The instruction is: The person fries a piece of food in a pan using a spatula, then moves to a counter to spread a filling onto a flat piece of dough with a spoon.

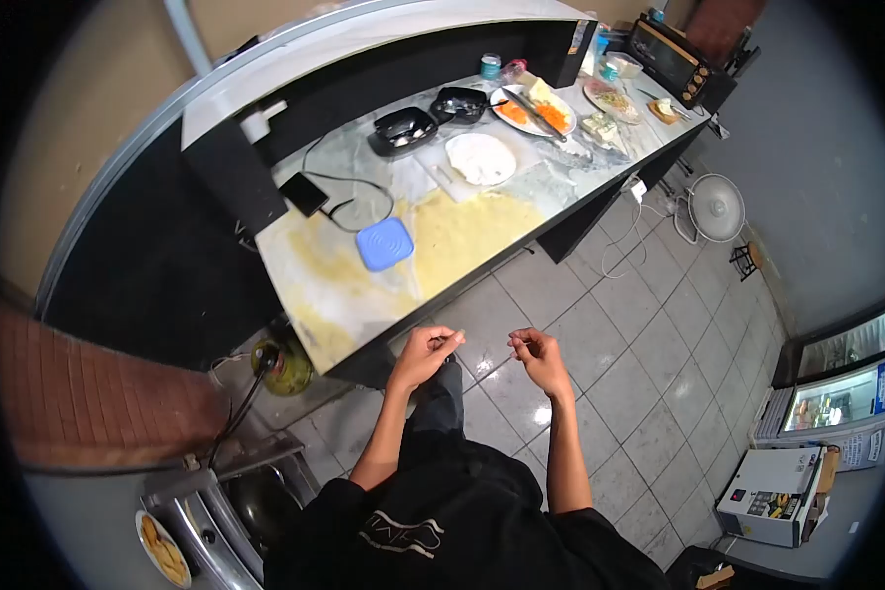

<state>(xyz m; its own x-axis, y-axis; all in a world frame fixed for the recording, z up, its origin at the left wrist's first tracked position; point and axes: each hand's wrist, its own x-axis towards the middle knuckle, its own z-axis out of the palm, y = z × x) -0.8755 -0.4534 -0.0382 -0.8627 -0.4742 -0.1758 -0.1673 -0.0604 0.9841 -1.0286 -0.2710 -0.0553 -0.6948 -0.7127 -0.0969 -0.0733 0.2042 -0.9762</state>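
Observation:
Both hands are raised in front of the body, over the tiled floor and apart from each other. My left hand [428, 356] is near the counter's front edge, its fingers curled with the thumb against them; whatever they may hold is too small to see. To its right, my right hand [539, 360] has bent fingers and the thumb close to the index finger; any object there cannot be made out. On the marble counter [364, 295] lie a blue square lid [384, 244], a black phone [304, 195] with a cable and a round white sheet [481, 159].
Farther along the counter are black bowls [404, 131], a plate of orange food with a knife [533, 110] and a toaster oven [667, 61]. A fan [716, 208] stands on the floor. A gas cylinder [283, 370] and a metal stove [211, 521] are at the lower left.

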